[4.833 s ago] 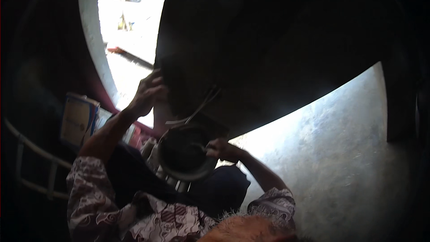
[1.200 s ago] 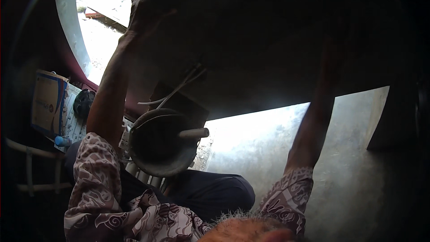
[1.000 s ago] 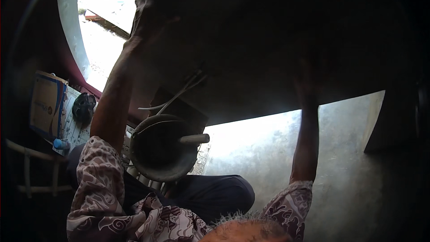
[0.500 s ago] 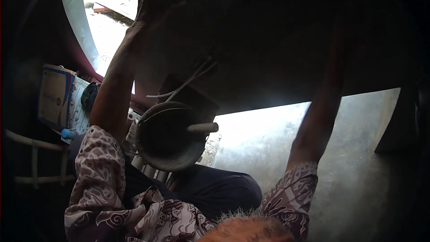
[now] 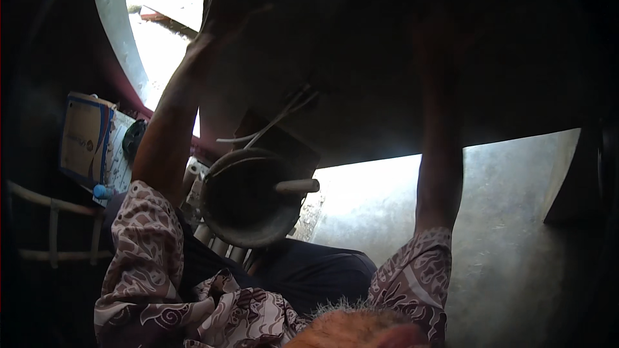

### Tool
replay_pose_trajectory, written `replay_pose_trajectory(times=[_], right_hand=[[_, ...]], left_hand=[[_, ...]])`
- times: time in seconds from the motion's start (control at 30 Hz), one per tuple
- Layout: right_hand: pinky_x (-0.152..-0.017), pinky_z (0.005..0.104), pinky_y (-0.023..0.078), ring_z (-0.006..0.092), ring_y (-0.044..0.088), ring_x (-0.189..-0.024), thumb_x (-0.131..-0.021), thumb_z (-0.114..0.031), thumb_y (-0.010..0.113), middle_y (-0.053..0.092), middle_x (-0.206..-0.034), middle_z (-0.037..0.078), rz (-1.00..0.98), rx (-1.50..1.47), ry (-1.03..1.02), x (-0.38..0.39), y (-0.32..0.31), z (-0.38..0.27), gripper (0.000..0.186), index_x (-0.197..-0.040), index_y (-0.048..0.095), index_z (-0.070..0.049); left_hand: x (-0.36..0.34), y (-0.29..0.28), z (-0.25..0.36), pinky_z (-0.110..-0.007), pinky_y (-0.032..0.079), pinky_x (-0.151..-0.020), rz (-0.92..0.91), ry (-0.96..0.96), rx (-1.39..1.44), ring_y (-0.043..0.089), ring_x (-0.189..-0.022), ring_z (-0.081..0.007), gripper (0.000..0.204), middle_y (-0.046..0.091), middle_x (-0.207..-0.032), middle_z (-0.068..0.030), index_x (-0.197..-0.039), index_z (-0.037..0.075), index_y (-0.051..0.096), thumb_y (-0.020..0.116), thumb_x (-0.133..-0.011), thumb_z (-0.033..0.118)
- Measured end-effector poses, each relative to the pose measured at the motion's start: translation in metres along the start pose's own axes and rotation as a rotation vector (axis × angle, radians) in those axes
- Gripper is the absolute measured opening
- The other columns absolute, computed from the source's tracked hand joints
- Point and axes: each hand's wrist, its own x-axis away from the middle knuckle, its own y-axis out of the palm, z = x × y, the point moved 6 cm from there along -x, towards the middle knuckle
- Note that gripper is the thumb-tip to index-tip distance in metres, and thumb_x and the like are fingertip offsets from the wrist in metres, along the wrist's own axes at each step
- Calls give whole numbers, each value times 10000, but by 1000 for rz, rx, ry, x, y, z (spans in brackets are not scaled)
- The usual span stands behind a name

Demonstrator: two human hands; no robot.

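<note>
My left hand (image 5: 219, 9) reaches up along the left edge of a large dark panel (image 5: 335, 38), fingers stretched along it and thumb spread across its surface. My right hand (image 5: 438, 42) reaches up against the same panel, its fingers lost in shadow. Below the panel, between my arms, a dark bucket (image 5: 242, 200) has a short round handle or tube (image 5: 296, 186) lying across its rim. Pale strips or cords (image 5: 280, 116) lie above the bucket.
At left are a cardboard box (image 5: 84, 138), a pale board (image 5: 117, 142), a blue cap-like object (image 5: 102, 192), a dark coiled item (image 5: 133, 138) and a bent rail (image 5: 53, 232). A bright curved opening (image 5: 164, 58) is upper left; a grey concrete surface (image 5: 503, 238) is right.
Since the oldest frame, my right hand has left the bucket and gone up to the panel, and my left has moved higher. In the last half second my right arm has shifted left.
</note>
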Motion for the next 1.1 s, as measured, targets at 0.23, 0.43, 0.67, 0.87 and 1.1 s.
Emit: replay_pose_trajectory(times=[0.23, 0.43, 0.67, 0.87, 1.1], right_hand=[[-1016, 523, 453, 347, 536, -1225, -932, -263, 656, 570, -1303, 132, -28, -568, 415, 51, 0, 90, 451, -1344, 551, -113], [-1068, 527, 409, 348, 482, -1294, -915, -283, 684, 540, -1335, 159, 101, -193, -169, 60, -9, 25, 518, -1378, 524, -115], [-1061, 515, 408, 336, 492, -1283, -927, -362, 662, 514, -1375, 146, -772, -455, 750, 68, 50, 108, 605, -1445, 452, -132], [-1030, 459, 435, 253, 520, -1231, -969, -366, 610, 526, -1365, 137, -114, -253, 94, 76, 1, 85, 546, -1433, 462, -118], [-1027, 467, 421, 266, 522, -1210, -966, -326, 611, 526, -1368, 128, -35, -81, 26, -25, -1, -25, 510, -1418, 483, -125]], left_hand=[[-6, -9, 4, -511, 408, -1092, 5, -5, -7, 401, -1288, -477, 1116, 355, -1413, -339, -1466, -90, 231, 892, -662, 312], [-2, 2, -13, -506, 416, -1089, 1, -41, -20, 418, -1277, -464, 1097, 365, -1404, -330, -1464, -90, 236, 888, -669, 291], [-3, -2, 2, -501, 424, -1086, 18, -30, 16, 439, -1264, -450, 1075, 377, -1394, -320, -1461, -91, 241, 884, -677, 268], [-2, 7, -1, -496, 432, -1083, -9, -55, -7, 457, -1253, -437, 1057, 387, -1385, -311, -1458, -91, 245, 880, -684, 248], [2, -7, 1, -491, 441, -1079, -5, -45, -10, 478, -1239, -423, 1036, 398, -1375, -301, -1456, -91, 250, 876, -693, 224]])
